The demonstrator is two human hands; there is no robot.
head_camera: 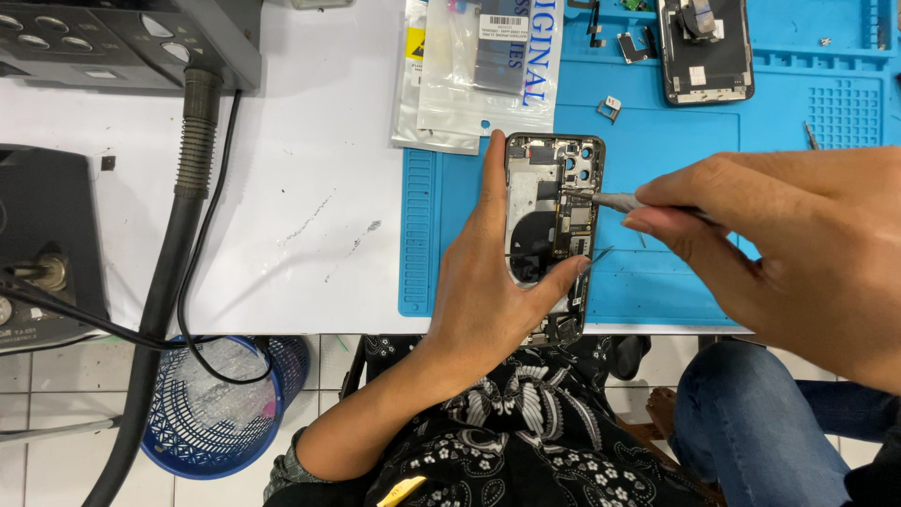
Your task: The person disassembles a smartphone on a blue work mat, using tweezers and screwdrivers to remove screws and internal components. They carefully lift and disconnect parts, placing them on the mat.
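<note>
Right now the left hand (493,300) lies flat over an opened phone body (554,225), index finger stretched up along the phone's left edge, thumb pressed across its lower middle, so it pins the phone rather than gripping round it. Phone sits on a blue work mat (676,150), back off, boards and a dark round coil showing, camera holes at the top right corner. The right hand (779,244) comes in from the right, fingers pinched shut on a thin grey tool (615,200); the tool's tip touches the phone's right side, just above the left thumb. A second thin dark point (601,253) shows just below that, near the thumb tip; can't tell whether it belongs to the same tool. Beyond the right hand, at the mat's far edge, lies a detached phone screen (706,52), face down, with small brackets (633,45) just left of it and a tiny tray piece (610,106) between them and the phone. Beyond the left fingertip are clear plastic parts bags (483,70), overlapping the mat's edge and the white table (310,188). Far left of the left hand: a grey ribbed hose (183,216), black cable (211,225), dark station boxes (47,244). Below the table, a blue mesh bin (221,404). Near the wearer's lap, patterned black clothing and a jeans-covered knee (751,422).
</note>
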